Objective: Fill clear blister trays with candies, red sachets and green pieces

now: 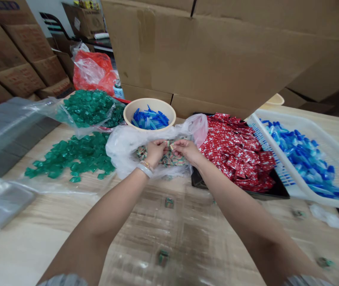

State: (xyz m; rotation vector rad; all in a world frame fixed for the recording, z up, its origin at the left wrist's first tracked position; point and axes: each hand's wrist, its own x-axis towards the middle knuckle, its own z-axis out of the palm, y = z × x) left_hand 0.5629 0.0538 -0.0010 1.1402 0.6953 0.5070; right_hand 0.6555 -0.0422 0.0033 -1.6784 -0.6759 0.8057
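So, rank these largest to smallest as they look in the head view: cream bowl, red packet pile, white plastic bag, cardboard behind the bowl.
1. Cardboard
2. White plastic bag and red packet pile: too alike to rank
3. Cream bowl

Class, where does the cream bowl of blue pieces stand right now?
In the head view, the cream bowl stands slightly left of centre, just beyond the white plastic bag and right of the upper green heap.

Print on the cartons [17, 76] and blue label [118, 92] is too blurred to read.
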